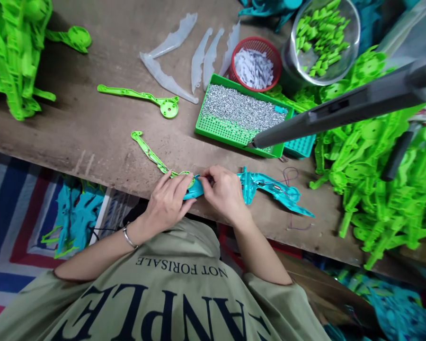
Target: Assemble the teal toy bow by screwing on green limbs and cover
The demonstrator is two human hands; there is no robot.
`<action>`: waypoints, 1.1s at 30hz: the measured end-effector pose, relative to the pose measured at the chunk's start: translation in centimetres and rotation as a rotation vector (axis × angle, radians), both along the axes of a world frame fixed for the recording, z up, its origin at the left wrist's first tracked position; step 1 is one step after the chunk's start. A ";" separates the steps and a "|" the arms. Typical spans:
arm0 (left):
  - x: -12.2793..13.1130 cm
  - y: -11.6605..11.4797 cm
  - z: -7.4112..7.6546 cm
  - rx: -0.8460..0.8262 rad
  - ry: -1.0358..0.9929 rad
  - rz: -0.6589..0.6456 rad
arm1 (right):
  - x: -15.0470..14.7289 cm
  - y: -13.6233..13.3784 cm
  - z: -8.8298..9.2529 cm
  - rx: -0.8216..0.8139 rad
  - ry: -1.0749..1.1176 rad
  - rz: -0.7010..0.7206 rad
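Note:
A long turquoise plastic part [248, 184], looking like one half of a toy bow shell, lies along the table's front edge. My left hand [168, 196] is closed over its left end, gripping it together with the round end of a bright green plastic arm [151, 154]. The green arm slants up and left from my fingers. My right hand [222, 192] is closed over the turquoise part just beside, thumb and forefinger pinched near the joint; whatever is between them is hidden. Thin dark wires [289, 175] and a small metallic piece show on the part's right half.
A grey electric screwdriver [326, 109] hangs over a green basket of screws [202, 121]. Behind stand a red basket [277, 54] of white pieces and a metal bowl [357, 33] of green pieces. Translucent strips [166, 78], another green arm [135, 94] and green heaps [369, 175] lie around.

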State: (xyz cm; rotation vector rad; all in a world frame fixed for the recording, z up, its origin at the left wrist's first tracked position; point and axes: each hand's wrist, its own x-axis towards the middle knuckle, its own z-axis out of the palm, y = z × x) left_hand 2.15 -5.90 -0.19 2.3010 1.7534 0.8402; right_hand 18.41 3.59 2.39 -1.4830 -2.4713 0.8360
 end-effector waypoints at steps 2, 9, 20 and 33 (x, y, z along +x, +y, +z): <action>0.2 0.1 0.3 -0.013 0.023 -0.003 | 0.0 -0.1 0.2 0.008 -0.036 0.033; 1.0 0.4 1.1 -0.056 0.194 0.017 | 0.7 1.0 1.1 -0.093 -0.045 0.209; 1.9 0.5 1.5 -0.097 0.267 0.047 | 1.8 1.6 1.2 -0.144 -0.040 0.245; 1.9 0.7 2.5 -0.179 0.250 0.037 | 2.4 1.9 1.0 -0.087 -0.014 0.295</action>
